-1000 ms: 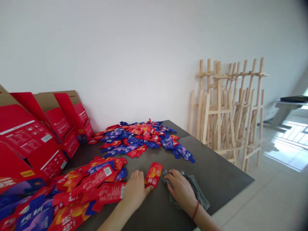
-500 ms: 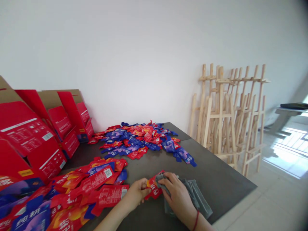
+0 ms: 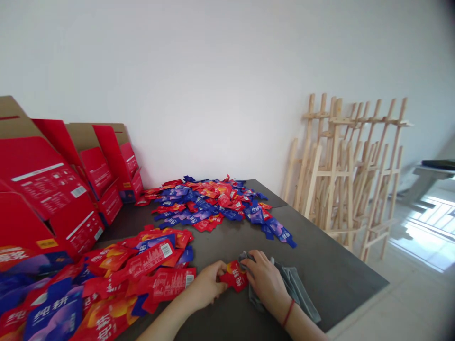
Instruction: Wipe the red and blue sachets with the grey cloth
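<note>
Between my two hands is a red pouch (image 3: 236, 276) with orange print and white characters, just above the dark table (image 3: 341, 279). My left hand (image 3: 210, 281) pinches its left edge between thumb and fingers. Bunched under the fingers of my right hand (image 3: 265, 274) is a grey cloth (image 3: 296, 289), pressed against the pouch's right end. The rest of the cloth trails over the table to the right, partly hidden by the hand and wrist. Left of my left hand lies a pile of red and blue pouches (image 3: 142, 265).
Farther back on the table is a second heap of red and blue pouches (image 3: 209, 199). Open red cartons (image 3: 53, 189) stand along the left side. Wooden easels (image 3: 330, 175) lean by the wall, beyond the table's right edge.
The view has shifted slightly, so the scene sits a little farther right. Both hands keep hold; the cloth has moved toward the pouch's right edge, uncovering more of its print.
</note>
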Tool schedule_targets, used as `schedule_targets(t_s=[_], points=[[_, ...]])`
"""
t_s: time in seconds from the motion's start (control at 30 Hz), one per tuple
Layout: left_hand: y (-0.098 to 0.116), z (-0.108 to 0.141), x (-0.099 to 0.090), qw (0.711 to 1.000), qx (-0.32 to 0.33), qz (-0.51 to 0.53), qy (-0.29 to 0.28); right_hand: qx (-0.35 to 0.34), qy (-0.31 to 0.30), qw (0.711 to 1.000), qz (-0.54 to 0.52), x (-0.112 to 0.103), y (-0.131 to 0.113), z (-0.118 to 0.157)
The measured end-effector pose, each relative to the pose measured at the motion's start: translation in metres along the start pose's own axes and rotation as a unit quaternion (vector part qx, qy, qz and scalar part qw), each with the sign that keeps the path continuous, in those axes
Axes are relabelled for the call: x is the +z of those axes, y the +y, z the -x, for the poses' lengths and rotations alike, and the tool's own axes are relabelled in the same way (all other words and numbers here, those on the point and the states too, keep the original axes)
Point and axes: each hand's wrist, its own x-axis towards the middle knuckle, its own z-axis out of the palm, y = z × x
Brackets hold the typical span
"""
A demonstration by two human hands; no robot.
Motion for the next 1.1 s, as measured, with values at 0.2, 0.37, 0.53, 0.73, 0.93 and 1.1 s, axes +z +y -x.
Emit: schedule_targets(t_s=[0.2, 0.37, 0.53, 0.73, 0.93, 1.1], points=[[-0.006, -0.007, -0.001, 0.999, -0.039, 0.01, 0.009, 0.071, -0.018, 0.996, 0.05, -0.012, 0.027, -0.003], [-0.014, -0.011, 0.0, 0.999, -0.035, 0.037, 0.007, 0.09, -0.001, 0.994, 0.055, -0.025, 0.031, 0.001], [-0.019, -0.013, 0.0, 0.999, -0.011, 0.042, 0.002, -0.063, -0.026, 0.997, -0.024, -0.012, -0.007, 0.016], [-0.019, -0.011, 0.001, 1.0, -0.012, 0.026, 0.007, -0.069, -0.049, 0.996, -0.022, 0.0, -0.016, 0.021], [-0.024, -0.013, 0.001, 1.0, -0.026, 0.015, 0.01, 0.028, -0.018, 0.999, 0.035, -0.01, 0.021, 0.018], [-0.025, -0.014, 0.002, 0.999, -0.033, 0.026, 0.017, 0.088, -0.005, 0.994, 0.062, -0.023, 0.041, 0.011]])
